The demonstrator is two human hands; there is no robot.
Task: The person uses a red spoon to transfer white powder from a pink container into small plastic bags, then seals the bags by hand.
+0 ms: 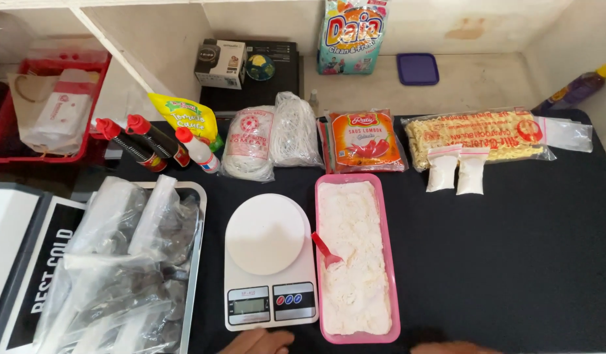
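Observation:
A pink rectangular tray (pixel 390 262) full of white flour lies on the black table, with a small red scoop (pixel 326 252) stuck in the flour. To its left stands a white kitchen scale (pixel 267 262) with a round platform. My left hand (pixel 256 342) shows at the bottom edge just below the scale, fingers resting, holding nothing. Only the top of my right hand (pixel 455 348) shows at the bottom edge, right of the pink tray; its fingers are out of view.
A metal tray (pixel 199 196) with clear plastic bags sits at the left. Behind stand sauce bottles (pixel 142 141), bags of white noodles (pixel 270 137), a red sauce pouch (pixel 367 141), a yellow noodle packet (pixel 480 134) and two small white powder bags (pixel 457 170).

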